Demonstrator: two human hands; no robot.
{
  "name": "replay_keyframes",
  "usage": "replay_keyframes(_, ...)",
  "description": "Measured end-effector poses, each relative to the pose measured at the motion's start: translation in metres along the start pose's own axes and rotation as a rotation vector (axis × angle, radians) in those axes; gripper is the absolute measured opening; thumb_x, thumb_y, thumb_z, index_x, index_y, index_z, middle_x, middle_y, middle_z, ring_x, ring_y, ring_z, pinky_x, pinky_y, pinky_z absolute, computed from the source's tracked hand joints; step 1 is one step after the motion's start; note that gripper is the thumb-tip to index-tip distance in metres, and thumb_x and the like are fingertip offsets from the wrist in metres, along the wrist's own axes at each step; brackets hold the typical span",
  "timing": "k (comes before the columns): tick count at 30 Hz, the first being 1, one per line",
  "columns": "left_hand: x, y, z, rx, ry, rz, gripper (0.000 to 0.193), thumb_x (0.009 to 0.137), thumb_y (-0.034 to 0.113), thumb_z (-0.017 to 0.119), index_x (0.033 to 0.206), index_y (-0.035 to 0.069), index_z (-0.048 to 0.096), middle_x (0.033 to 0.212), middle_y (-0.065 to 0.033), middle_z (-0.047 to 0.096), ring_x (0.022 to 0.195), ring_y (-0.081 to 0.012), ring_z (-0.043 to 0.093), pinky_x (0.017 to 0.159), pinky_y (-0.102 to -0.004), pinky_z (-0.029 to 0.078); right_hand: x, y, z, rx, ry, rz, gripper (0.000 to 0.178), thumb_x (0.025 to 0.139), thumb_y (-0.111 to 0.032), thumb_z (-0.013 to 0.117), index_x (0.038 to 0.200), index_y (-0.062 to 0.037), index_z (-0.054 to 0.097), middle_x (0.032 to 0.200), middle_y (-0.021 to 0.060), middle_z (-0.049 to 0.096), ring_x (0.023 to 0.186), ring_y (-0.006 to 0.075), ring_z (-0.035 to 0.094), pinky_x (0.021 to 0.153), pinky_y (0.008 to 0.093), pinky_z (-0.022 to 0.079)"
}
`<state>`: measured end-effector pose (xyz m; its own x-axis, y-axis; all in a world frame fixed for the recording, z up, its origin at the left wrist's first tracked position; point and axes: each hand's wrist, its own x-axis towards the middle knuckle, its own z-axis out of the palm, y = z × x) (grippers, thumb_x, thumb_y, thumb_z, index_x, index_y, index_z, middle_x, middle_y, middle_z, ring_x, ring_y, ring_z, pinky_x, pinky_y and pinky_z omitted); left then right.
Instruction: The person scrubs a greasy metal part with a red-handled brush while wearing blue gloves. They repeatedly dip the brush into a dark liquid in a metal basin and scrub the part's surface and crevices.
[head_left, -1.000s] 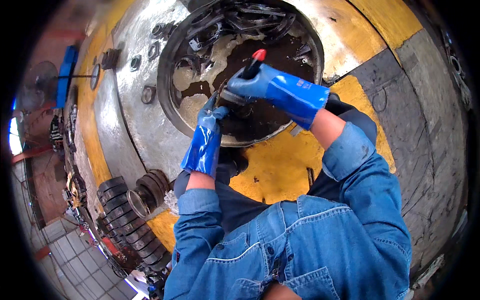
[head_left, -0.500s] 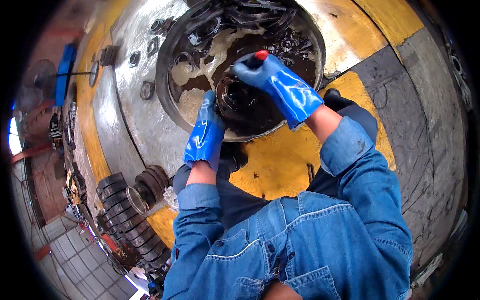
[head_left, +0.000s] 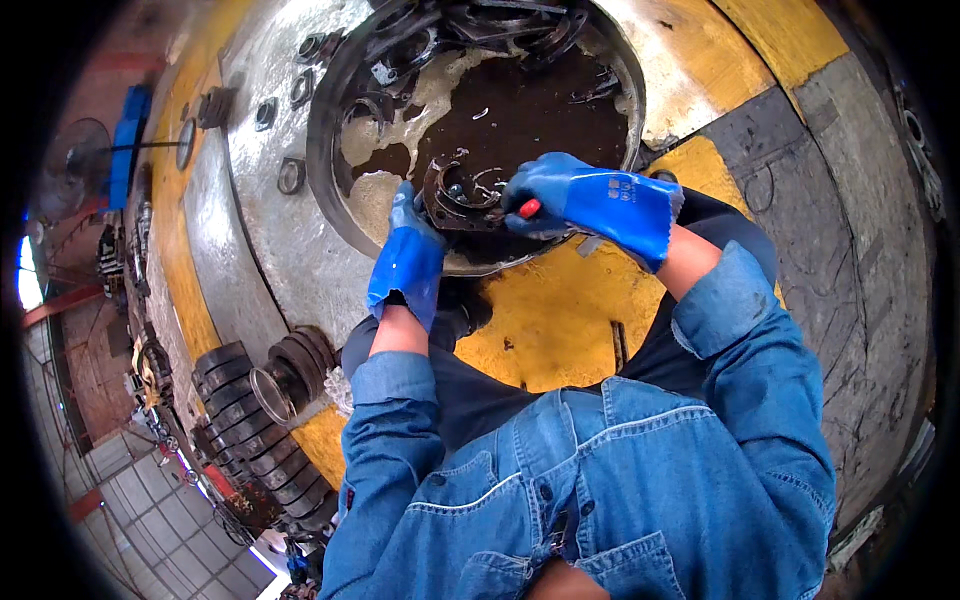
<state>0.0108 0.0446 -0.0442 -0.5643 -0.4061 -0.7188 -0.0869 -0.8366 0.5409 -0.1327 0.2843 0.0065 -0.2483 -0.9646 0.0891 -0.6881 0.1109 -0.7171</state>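
Note:
My left hand [head_left: 411, 245], in a blue rubber glove, is closed on the left side of a dark, wet metal part with a round opening [head_left: 435, 200]. The part is tilted at the near side of a round metal basin [head_left: 324, 165] of dark liquid with tan foam. Beside the part's right side, my gloved right hand [head_left: 552, 196] is wrapped round a tool with a red-ended handle [head_left: 529, 208]. The tool's working end is hidden, so its kind does not show. Several oily metal parts [head_left: 405, 60] lie at the basin's far side.
Left of the basin, several small metal rings [head_left: 291, 176] rest on the worn metal surface. A stack of dark ribbed metal parts [head_left: 255, 430] and a round metal part with a hollow end [head_left: 285, 385] stand at lower left. Yellow flooring [head_left: 540, 330] shows between my legs.
My right hand has moved toward me and to the right with the tool, from above the part to its right side. The liquid's surface has calmed. My left hand keeps hold of the part.

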Motion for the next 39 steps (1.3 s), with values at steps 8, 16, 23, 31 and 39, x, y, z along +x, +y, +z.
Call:
replay_keyframes(8, 0.021, -0.01, -0.005, 0.069, 0.013, -0.065, 0.072, 0.104, 0.063, 0.049, 0.14, 0.002, 0.062, 0.135, -0.0208, 0.068, 0.116, -0.0387, 0.068, 0.105, -0.0521, 0.056, 0.012, -0.046, -0.051, 0.372, 0.018, 0.087, 0.013, 0.093, -0.017, 0.076, 0.102, -0.0074, 0.079, 0.094, 0.0137, 0.077, 0.087, 0.0247, 0.076, 0.078, 0.0366, 0.061)
replay_keyframes(16, -0.029, -0.009, 0.036, 0.289, -0.085, 0.096, 0.081, 0.104, 0.068, 0.041, 0.14, -0.002, 0.061, 0.13, -0.0207, 0.07, 0.116, -0.0358, 0.069, 0.103, -0.0478, 0.057, 0.051, -0.02, -0.035, 0.514, 0.097, 0.067, 0.023, 0.093, -0.026, 0.079, 0.105, -0.0062, 0.079, 0.098, 0.0079, 0.079, 0.088, 0.0149, 0.072, 0.083, 0.0343, 0.06)
replay_keyframes(23, -0.064, -0.002, 0.048, 0.476, 0.026, 0.132, 0.083, 0.102, 0.071, 0.049, 0.129, -0.005, 0.069, 0.115, -0.0199, 0.076, 0.102, -0.0285, 0.074, 0.091, -0.0395, 0.062, 0.043, 0.019, -0.029, 0.704, 0.396, 0.755, 0.038, 0.091, -0.036, 0.081, 0.112, -0.0034, 0.079, 0.098, 0.0056, 0.078, 0.09, 0.0148, 0.07, 0.086, 0.0329, 0.055)
replay_keyframes(31, -0.015, 0.004, -0.007, 0.945, 0.026, 0.421, 0.081, 0.101, 0.069, 0.053, 0.127, -0.005, 0.07, 0.112, -0.0178, 0.076, 0.102, -0.0275, 0.074, 0.089, -0.0393, 0.062, 0.04, -0.008, -0.005, 1.017, 0.394, 0.509, 0.037, 0.088, -0.036, 0.078, 0.103, -0.0021, 0.078, 0.099, 0.0086, 0.078, 0.092, 0.015, 0.07, 0.084, 0.0318, 0.054)
replay_keyframes(39, -0.039, 0.008, 0.013, 0.7, 0.045, 0.17, 0.076, 0.103, 0.066, 0.053, 0.131, -0.002, 0.069, 0.119, -0.0148, 0.075, 0.108, -0.0271, 0.072, 0.093, -0.0395, 0.059, 0.043, -0.005, -0.009, 1.064, 0.48, 0.495, 0.04, 0.09, -0.041, 0.076, 0.104, -0.0032, 0.078, 0.09, 0.0071, 0.074, 0.084, 0.0159, 0.066, 0.076, 0.034, 0.052)
